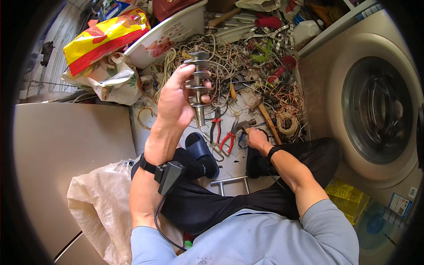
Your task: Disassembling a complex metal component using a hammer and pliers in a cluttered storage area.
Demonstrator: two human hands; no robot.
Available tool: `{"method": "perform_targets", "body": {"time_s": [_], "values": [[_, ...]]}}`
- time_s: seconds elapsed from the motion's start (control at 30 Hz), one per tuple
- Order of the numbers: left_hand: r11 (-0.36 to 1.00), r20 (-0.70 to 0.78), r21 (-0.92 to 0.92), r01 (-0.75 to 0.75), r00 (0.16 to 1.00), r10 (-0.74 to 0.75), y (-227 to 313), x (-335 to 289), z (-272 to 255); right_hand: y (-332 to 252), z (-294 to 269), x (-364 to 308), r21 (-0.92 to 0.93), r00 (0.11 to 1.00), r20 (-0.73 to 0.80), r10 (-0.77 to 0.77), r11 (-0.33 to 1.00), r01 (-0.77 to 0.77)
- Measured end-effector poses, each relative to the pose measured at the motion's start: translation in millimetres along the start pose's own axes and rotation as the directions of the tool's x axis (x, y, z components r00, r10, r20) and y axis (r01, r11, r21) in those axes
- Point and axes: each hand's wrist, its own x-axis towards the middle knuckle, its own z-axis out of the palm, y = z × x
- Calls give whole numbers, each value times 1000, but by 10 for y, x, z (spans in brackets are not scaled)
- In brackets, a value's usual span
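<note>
My left hand [173, 99] is raised and wrapped round a shiny metal auger screw [198, 79], held upright with its spiral blades up and its narrow end down. Lower and to the right, my right hand [258, 138] is closed on a hammer [244, 125], whose metal head shows beyond the fingers. Most of its handle is hidden. On the floor between the hands lie red-and-black pliers [216, 126] and red-handled pliers [228, 142]. A wooden-handled tool [269, 123] rests just beyond my right hand.
Tangled wires and scrap [247, 62] cover the floor ahead. A washing machine [327, 97] stands at the right, a pale panel [75, 145] at the left. A woven sack [99, 203] sits by my left arm, a white tub [170, 33] at the far left.
</note>
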Motion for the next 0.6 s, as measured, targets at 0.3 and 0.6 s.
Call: {"method": "perform_targets", "body": {"time_s": [0.3, 0.6], "values": [[992, -74, 111, -51, 995, 60, 203, -264, -209, -134, 159, 489, -254, 994, 102, -32, 965, 57], [994, -108, 100, -48, 992, 59, 230, -228, -119, 275, -346, 1929, 22, 946, -316, -71, 996, 82]]}}
